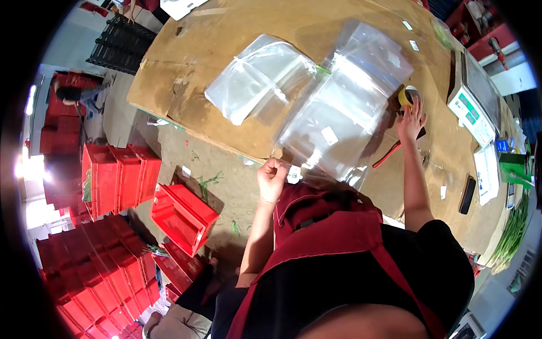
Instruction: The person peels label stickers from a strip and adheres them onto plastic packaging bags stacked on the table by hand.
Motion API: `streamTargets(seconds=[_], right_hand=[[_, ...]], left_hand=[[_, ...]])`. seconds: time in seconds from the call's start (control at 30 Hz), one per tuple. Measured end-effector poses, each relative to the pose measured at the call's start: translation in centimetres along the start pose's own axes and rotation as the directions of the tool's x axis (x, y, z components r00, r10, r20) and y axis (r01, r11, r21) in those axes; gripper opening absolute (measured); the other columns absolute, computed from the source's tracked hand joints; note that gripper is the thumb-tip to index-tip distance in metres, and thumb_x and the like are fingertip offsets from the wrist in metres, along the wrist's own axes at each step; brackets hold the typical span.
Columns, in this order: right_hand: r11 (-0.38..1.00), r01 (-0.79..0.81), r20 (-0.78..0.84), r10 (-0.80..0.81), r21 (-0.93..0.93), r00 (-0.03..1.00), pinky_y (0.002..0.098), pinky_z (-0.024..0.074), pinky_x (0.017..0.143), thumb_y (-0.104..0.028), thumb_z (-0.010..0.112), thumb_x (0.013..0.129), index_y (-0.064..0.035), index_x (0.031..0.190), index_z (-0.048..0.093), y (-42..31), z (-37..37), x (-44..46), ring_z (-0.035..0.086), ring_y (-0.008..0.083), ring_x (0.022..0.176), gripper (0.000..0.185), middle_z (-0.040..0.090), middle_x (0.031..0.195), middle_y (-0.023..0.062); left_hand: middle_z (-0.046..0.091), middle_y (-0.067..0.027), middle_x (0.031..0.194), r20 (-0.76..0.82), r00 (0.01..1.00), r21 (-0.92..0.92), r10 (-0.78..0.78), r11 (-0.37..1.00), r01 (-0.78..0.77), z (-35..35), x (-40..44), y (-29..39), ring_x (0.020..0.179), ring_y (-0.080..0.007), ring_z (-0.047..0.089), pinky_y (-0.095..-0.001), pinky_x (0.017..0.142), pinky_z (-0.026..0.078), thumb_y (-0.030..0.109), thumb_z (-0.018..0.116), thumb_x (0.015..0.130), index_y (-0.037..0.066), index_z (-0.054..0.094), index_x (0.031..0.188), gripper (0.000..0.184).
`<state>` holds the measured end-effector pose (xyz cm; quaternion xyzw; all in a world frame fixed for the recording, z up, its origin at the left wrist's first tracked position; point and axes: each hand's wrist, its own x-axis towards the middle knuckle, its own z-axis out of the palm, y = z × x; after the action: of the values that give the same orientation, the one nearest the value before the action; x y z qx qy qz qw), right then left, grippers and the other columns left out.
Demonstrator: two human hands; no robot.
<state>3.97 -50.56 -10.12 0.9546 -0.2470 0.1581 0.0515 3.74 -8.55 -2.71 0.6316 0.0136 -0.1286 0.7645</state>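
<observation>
My left hand (272, 179) is closed at the table's near edge, pinching the edge of a clear plastic bag beside a small white label (294, 174). My right hand (411, 121) reaches forward with fingers stretched out; the fingertips meet the near side of a yellow tape roll (403, 97). Whether they grip the roll is unclear. A red-handled tool (387, 155) lies beside that hand, its dark end partly covered. Between my hands spreads a stack of clear plastic bags (327, 116), with a white label (329, 135) on top. Another pile of clear bags (248, 79) lies to the left.
A scale (473, 107), papers (486, 175) and a black phone-like object (467, 195) sit on the cardboard-covered table (197, 39) at right. Green stalks (512, 229) lie beyond. Red crates (183, 217) stand on the left floor. Other people are at far left, upper left and below.
</observation>
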Motion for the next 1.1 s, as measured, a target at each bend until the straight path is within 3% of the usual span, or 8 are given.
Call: streamTargets(seconds=[0.03, 0.17, 0.27, 0.43, 0.5, 0.57, 0.9, 1.1], right_hand=[[0.998, -0.049, -0.028, 0.05, 0.038, 0.998, 0.0487, 0.0181, 0.103, -0.012, 0.06, 0.071, -0.0136, 0.095, 0.053, -1.0, -0.9, 0.2, 0.027, 0.0204, 0.131, 0.025, 0.029, 0.141, 0.0059], [0.768, 0.332, -0.321, -0.173, 0.548, 0.931, 0.0439, 0.0279, 0.091, -0.016, 0.069, 0.065, -0.0124, 0.091, 0.053, -7.1, -4.0, -2.5, 0.044, 0.0216, 0.112, 0.03, 0.05, 0.123, 0.0054], [0.611, 0.395, 0.072, -0.598, 0.686, 0.799, 0.0441, 0.0237, 0.098, -0.021, 0.073, 0.063, -0.0155, 0.089, 0.057, -10.9, -6.9, -5.5, 0.044, 0.0217, 0.114, 0.031, 0.054, 0.117, 0.0006], [0.578, 0.463, -0.057, -0.583, 0.672, 0.811, 0.0463, 0.0228, 0.099, -0.026, 0.074, 0.061, -0.0177, 0.081, 0.062, -11.3, -3.3, -7.2, 0.044, 0.0239, 0.116, 0.024, 0.057, 0.112, -0.0021], [0.55, 0.499, -0.114, -0.588, 0.67, 0.801, 0.0465, 0.0247, 0.098, -0.028, 0.074, 0.061, -0.0163, 0.077, 0.062, -11.3, -3.1, -7.1, 0.047, 0.0259, 0.112, 0.023, 0.057, 0.112, -0.0012], [0.571, 0.458, -0.078, -0.565, 0.681, 0.821, 0.0455, 0.0253, 0.098, -0.029, 0.074, 0.061, -0.0153, 0.077, 0.061, -11.8, -5.2, -7.2, 0.045, 0.0273, 0.114, 0.024, 0.057, 0.11, 0.0], [0.589, 0.438, -0.058, -0.553, 0.679, 0.832, 0.0457, 0.0273, 0.096, -0.021, 0.069, 0.068, -0.0124, 0.073, 0.059, -13.1, -4.3, -8.2, 0.041, 0.0323, 0.115, 0.014, 0.056, 0.11, 0.0005], [0.479, 0.257, 0.056, -0.547, 0.839, 0.835, 0.043, 0.0265, 0.096, -0.021, 0.07, 0.067, -0.0126, 0.075, 0.061, -11.9, -4.7, -6.8, 0.041, 0.0283, 0.117, 0.014, 0.058, 0.106, -0.0003]], left_hand=[[0.061, -0.0052, 0.075, -0.009, 1.0, -0.003, 0.003, 1.0, -0.003, -0.1, 0.1, -0.2, 0.062, -0.0069, 0.053, -0.0189, 0.054, 0.043, -0.002, 0.05, 0.084, 0.002, 0.048, 0.072, 0.013], [0.061, -0.0042, 0.077, 0.023, 0.998, 0.05, -0.056, 0.997, 0.055, -0.2, 0.1, -0.9, 0.064, -0.0064, 0.054, -0.0192, 0.057, 0.044, 0.003, 0.052, 0.088, 0.001, 0.051, 0.081, 0.007], [0.061, -0.0037, 0.081, 0.057, 0.996, 0.06, -0.066, 0.996, 0.062, 1.1, 0.4, -1.0, 0.068, -0.0071, 0.055, -0.0201, 0.062, 0.045, 0.004, 0.053, 0.088, 0.0, 0.053, 0.088, 0.004], [0.061, -0.0022, 0.083, 0.128, 0.989, 0.162, -0.072, 0.986, 0.051, 1.3, 0.7, -0.5, 0.072, -0.0069, 0.056, -0.0204, 0.066, 0.045, 0.004, 0.055, 0.087, 0.0, 0.056, 0.089, 0.004], [0.056, 0.0025, 0.068, 0.12, 0.993, 0.166, -0.018, 0.986, -0.002, 1.7, 0.8, -0.9, 0.056, -0.002, 0.047, -0.0178, 0.049, 0.037, 0.006, 0.057, 0.087, 0.002, 0.056, 0.078, 0.01], [0.057, -0.0002, 0.077, 0.21, 0.975, 0.168, -0.076, 0.985, 0.041, 0.9, 1.0, -1.3, 0.067, -0.0046, 0.051, -0.0196, 0.061, 0.042, -0.001, 0.055, 0.085, 0.002, 0.053, 0.077, 0.009], [0.057, 0.0012, 0.072, 0.213, 0.967, 0.332, -0.14, 0.941, 0.063, 1.5, 0.9, -1.3, 0.065, -0.004, 0.049, -0.0188, 0.059, 0.04, 0.002, 0.054, 0.086, 0.0, 0.055, 0.08, 0.006], [0.058, 0.0, 0.071, 0.186, 0.977, 0.362, -0.106, 0.932, 0.033, 1.4, 0.7, -1.8, 0.063, -0.0043, 0.05, -0.0189, 0.059, 0.041, 0.004, 0.053, 0.086, 0.0, 0.055, 0.079, 0.008]])
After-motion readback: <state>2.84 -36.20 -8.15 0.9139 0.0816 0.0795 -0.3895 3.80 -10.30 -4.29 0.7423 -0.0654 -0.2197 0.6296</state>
